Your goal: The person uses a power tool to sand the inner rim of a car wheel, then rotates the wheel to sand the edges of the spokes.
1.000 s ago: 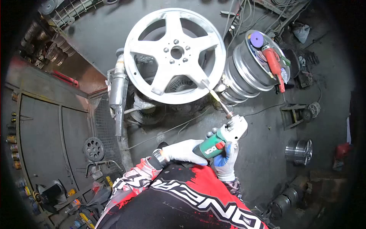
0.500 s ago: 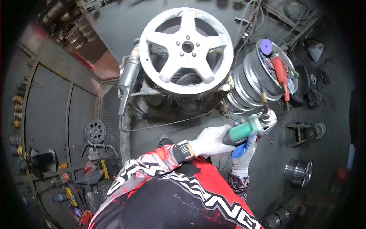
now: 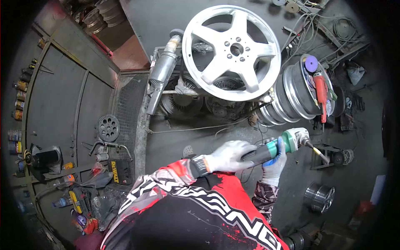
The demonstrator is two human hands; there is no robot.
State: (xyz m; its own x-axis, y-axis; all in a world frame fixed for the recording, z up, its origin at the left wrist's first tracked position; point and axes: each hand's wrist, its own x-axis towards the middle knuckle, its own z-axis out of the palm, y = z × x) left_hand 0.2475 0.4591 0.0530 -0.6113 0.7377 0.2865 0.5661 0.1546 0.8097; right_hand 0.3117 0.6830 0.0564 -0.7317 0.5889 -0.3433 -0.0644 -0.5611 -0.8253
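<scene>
Both gloved hands are clamped on the green grinder [image 3: 285, 143]: left hand [image 3: 228, 155] wrapped tight round the rear grip, right hand [image 3: 276, 164] closed under it near the head. It's swung round now, bit pointing right and slightly down, off the stacked rims [image 3: 291, 98] it aimed at a moment ago. The white five-spoke wheel [image 3: 232, 52] stands beyond.

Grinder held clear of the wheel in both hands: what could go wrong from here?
1. The grinder has a long bare bit sticking out sideways, past the left hand and right hand; if spinning, it could snag something.
2. A cable lies across the floor near the person: trip risk.
3. The red tool on the tilted rims might slide off.
</scene>
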